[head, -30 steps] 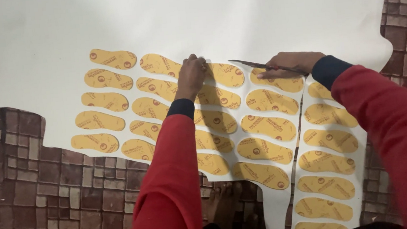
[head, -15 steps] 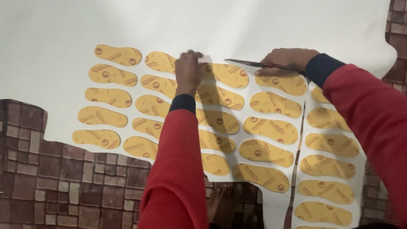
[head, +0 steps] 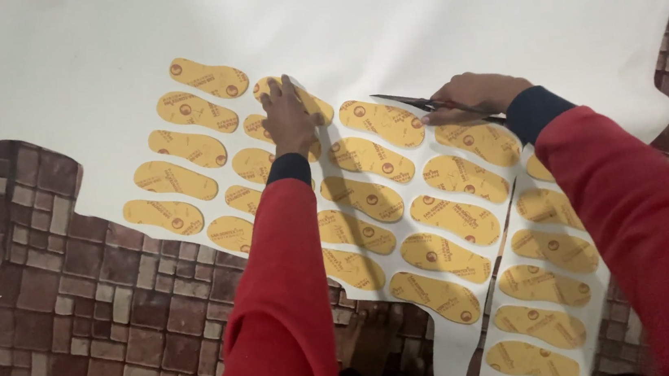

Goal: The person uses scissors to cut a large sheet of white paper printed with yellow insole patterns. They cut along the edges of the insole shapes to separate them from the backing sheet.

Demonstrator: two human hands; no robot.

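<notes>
Seen from above, a large white sheet (head: 432, 15) lies on a floor (head: 45, 322) of small brown and reddish tiles. Rows of yellow-orange insole shapes (head: 381, 122) are printed across the sheet's near part. The person wears red sleeves with dark cuffs. The left hand (head: 289, 119) lies flat, fingers spread, pressing on the sheet over the insole shapes near the middle. The right hand (head: 477, 94) is closed around the handles of a pair of scissors (head: 416, 104), whose blades point left just above the sheet's printed area. The hands are apart. A cut runs down the sheet on the right, splitting off a strip of insole shapes (head: 540, 328). A bare foot (head: 373, 335) shows at the bottom edge.
</notes>
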